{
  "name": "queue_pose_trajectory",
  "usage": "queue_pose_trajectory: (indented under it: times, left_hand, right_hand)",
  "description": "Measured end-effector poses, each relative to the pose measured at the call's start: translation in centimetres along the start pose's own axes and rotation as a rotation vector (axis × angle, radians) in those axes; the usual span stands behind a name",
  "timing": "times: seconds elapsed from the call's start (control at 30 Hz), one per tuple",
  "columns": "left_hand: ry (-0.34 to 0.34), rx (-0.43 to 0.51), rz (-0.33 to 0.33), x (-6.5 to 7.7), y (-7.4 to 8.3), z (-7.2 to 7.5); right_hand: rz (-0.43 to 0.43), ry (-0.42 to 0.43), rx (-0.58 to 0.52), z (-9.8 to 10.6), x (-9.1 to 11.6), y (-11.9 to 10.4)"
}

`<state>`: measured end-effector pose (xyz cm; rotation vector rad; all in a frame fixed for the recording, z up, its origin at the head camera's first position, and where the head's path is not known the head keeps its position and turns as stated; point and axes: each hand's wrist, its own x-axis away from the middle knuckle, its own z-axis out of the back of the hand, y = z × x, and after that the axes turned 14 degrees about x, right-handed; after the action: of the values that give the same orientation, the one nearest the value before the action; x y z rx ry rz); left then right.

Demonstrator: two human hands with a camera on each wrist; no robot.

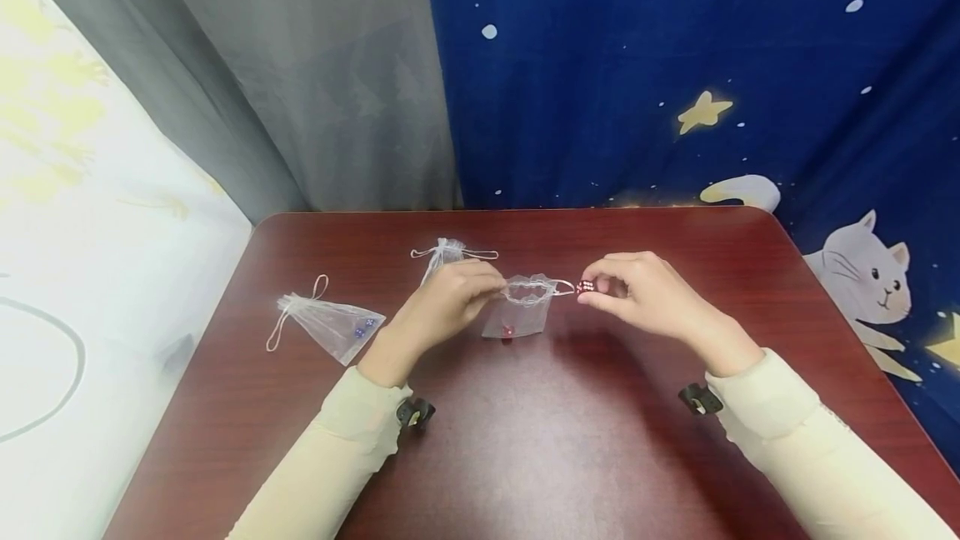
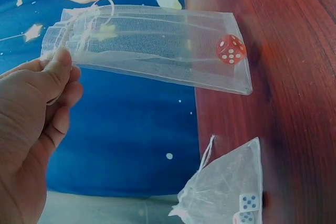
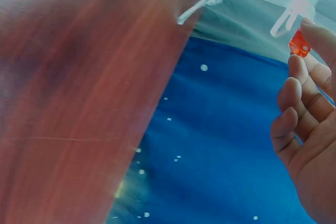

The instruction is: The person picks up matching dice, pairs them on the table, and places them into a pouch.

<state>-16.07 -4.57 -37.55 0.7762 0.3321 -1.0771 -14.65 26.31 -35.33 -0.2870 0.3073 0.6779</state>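
My left hand (image 1: 453, 294) pinches the gathered rim of a sheer white drawstring bag (image 2: 152, 51) between thumb and fingers. Low inside that bag lies a red die (image 2: 231, 49) with white pips. To the right of the bag's mouth, my right hand (image 1: 637, 290) pinches another red die (image 3: 300, 43) between thumb and fingertips. The bag's drawstring loop (image 1: 562, 287) sticks out towards this die; whether they touch I cannot tell. Behind my left hand lies a second sheer bag (image 1: 447, 250), partly hidden by that hand.
A sheer bag (image 1: 330, 327) holding blue dice (image 1: 365, 327) lies on the left of the reddish-brown table (image 1: 555, 457). In the left wrist view, a drawn-shut bag (image 2: 220, 182) contains white dice (image 2: 248, 203) with blue pips. Curtains (image 1: 585, 65) hang behind the table.
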Motion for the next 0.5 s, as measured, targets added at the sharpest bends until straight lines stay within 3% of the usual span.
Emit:
queue_pose_trajectory:
  times: [0.5]
  left_hand:
    - [-0.007,0.007,-0.004,-0.4,0.5,-0.6]
  right_hand:
    - [0.082,0.074,-0.081,0.6,-2.4,-2.2]
